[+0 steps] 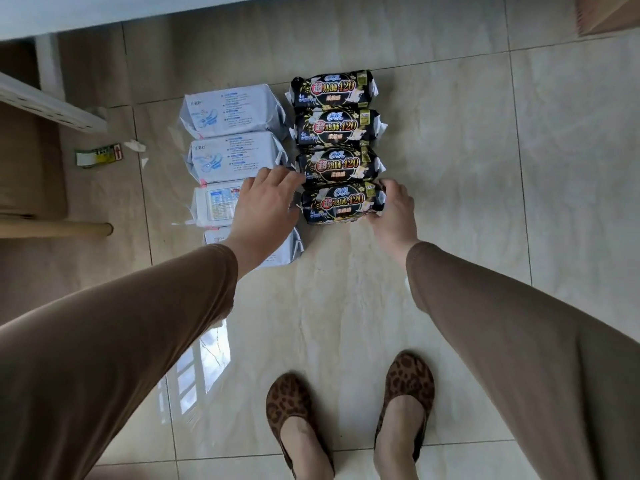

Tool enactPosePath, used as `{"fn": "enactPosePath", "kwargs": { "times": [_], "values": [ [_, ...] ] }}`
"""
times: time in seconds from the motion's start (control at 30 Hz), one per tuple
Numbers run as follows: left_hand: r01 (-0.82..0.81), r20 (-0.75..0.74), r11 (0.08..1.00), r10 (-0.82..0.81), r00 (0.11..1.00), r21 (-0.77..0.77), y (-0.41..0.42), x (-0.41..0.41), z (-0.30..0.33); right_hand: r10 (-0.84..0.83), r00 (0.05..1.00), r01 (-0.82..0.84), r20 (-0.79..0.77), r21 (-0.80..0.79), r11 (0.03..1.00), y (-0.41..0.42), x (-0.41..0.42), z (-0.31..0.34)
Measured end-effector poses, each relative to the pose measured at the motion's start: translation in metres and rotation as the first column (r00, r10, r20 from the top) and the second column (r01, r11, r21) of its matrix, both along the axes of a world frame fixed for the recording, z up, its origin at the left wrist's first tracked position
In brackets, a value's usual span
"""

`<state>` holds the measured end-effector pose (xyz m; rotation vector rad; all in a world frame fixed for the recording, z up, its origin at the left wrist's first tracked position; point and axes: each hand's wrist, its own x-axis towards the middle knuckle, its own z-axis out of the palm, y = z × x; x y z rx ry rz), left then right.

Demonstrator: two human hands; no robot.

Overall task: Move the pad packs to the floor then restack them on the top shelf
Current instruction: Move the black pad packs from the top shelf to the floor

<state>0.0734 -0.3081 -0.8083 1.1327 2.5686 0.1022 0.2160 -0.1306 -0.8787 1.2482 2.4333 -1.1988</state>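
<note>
Two columns of pad packs lie on the tiled floor. The right column holds several black packs; the nearest black pack (341, 203) has my right hand (393, 206) gripping its right end. My left hand (268, 199) hovers with fingers spread at that pack's left end, touching or almost touching it, above the white packs. The left column holds several white packs; the farthest white pack (232, 110) is fully visible, while the nearest white pack (287, 249) is mostly hidden under my left forearm.
A white shelf edge (48, 102) juts in at the left, above brown cardboard. A green label scrap (98, 154) and torn paper lie on the floor near it. A cardboard tube (59, 230) lies at the left. My feet in leopard-print shoes (346, 410) stand below.
</note>
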Motion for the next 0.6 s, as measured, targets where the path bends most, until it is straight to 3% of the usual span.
{"fn": "enactPosePath", "kwargs": {
  "times": [0.13, 0.27, 0.4, 0.6],
  "values": [
    [-0.044, 0.05, 0.999, 0.045, 0.998, -0.02, -0.004, 0.011, 0.026, -0.02, 0.995, 0.023, 0.094, -0.031, 0.999, -0.001, 0.018, 0.033],
    [-0.081, 0.115, 0.991, 0.094, 0.989, -0.109, 0.0, 0.022, 0.086, -0.016, 0.996, 0.022, 0.088, -0.07, 0.997, 0.0, 0.042, 0.105],
    [-0.081, 0.146, 0.989, 0.099, 0.984, -0.126, 0.013, 0.03, 0.177, 0.068, 0.994, -0.063, 0.081, -0.066, 0.996, 0.011, 0.051, 0.212],
    [-0.072, 0.163, 0.997, 0.074, 0.984, -0.019, 0.045, 0.032, 0.352, 0.181, 0.983, -0.183, 0.04, 0.026, 0.983, 0.045, 0.04, 0.411]
  ]
}}
